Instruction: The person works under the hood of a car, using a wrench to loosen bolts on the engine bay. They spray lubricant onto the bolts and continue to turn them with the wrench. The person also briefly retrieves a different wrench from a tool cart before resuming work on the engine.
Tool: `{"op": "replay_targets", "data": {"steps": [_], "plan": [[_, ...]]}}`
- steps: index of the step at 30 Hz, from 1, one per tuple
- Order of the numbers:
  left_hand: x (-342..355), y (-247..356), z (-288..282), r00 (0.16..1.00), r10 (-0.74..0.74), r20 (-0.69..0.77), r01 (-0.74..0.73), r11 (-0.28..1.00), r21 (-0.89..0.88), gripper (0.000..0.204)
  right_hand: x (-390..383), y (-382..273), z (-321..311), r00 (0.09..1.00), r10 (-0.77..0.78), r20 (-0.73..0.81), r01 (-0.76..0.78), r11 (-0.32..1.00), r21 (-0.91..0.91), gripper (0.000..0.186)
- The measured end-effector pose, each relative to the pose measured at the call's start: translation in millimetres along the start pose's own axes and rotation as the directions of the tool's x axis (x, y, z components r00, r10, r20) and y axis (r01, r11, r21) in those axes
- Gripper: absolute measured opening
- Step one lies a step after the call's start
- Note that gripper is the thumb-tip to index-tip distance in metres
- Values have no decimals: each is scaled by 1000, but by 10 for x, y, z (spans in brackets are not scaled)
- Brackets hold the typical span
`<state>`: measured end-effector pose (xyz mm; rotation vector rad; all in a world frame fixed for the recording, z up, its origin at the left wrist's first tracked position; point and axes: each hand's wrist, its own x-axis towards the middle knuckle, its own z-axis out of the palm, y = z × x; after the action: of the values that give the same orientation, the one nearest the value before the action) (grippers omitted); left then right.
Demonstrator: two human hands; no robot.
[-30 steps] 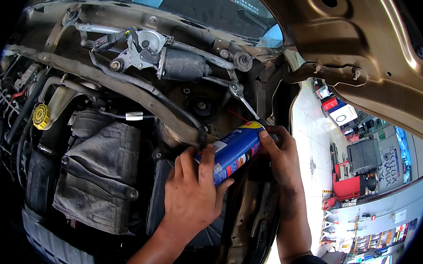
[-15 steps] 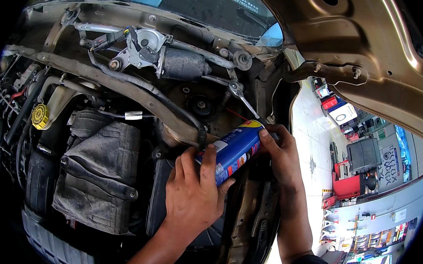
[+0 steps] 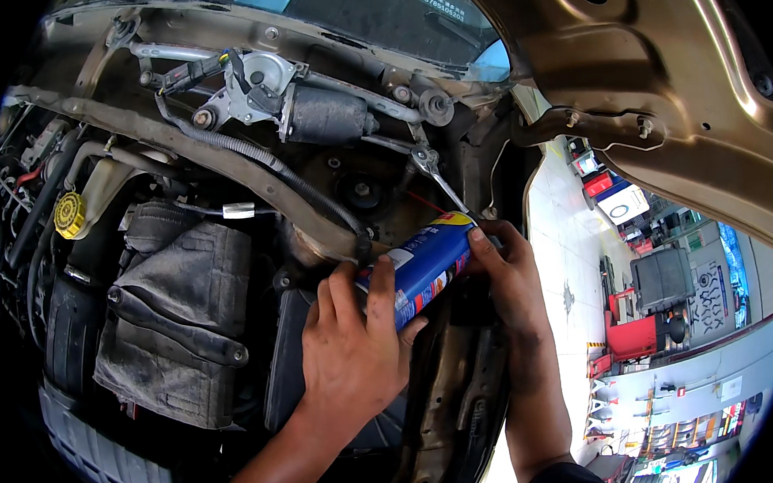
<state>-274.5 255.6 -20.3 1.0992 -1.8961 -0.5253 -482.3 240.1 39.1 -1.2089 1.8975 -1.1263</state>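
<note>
My left hand (image 3: 348, 341) grips the bottom end of a blue-and-yellow spray can (image 3: 425, 266), held tilted over the engine bay. My right hand (image 3: 503, 261) is closed round its top end, thumb on the can. A thin red straw (image 3: 424, 202) runs from the can's top toward a dark part below the wiper linkage (image 3: 392, 147). A ratchet wrench (image 3: 440, 181) sits on the linkage, its handle reaching down to just behind my right hand; whether my fingers touch it I cannot tell. The wiper motor (image 3: 321, 113) is above the can.
A fabric-covered box (image 3: 179, 316) and a yellow-capped reservoir (image 3: 71, 214) occupy the left of the engine bay. The raised bronze hood (image 3: 658, 48) fills the upper right. Beyond it lie the workshop floor (image 3: 559, 240) and red-and-black equipment (image 3: 631, 337).
The engine bay has shifted slightly up and left in the picture. Both hands keep their hold on the can, which has moved a little with the view.
</note>
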Motion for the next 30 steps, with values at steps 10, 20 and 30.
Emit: {"op": "replay_targets", "data": {"steps": [10,20,30], "plan": [[31,14,-12,1000,-15,11,15,1000,0,71,16,-9,5,999,41,16,-41,999,16,48],[35,20,-12,1000,-13,15,13,1000,-10,71,11,-31,16,1000,21,12,-20,998,-53,44],[46,14,-12,1000,-10,-1,10,1000,-18,68,3,-65,-11,997,63,46,-60,996,-58,52]]}}
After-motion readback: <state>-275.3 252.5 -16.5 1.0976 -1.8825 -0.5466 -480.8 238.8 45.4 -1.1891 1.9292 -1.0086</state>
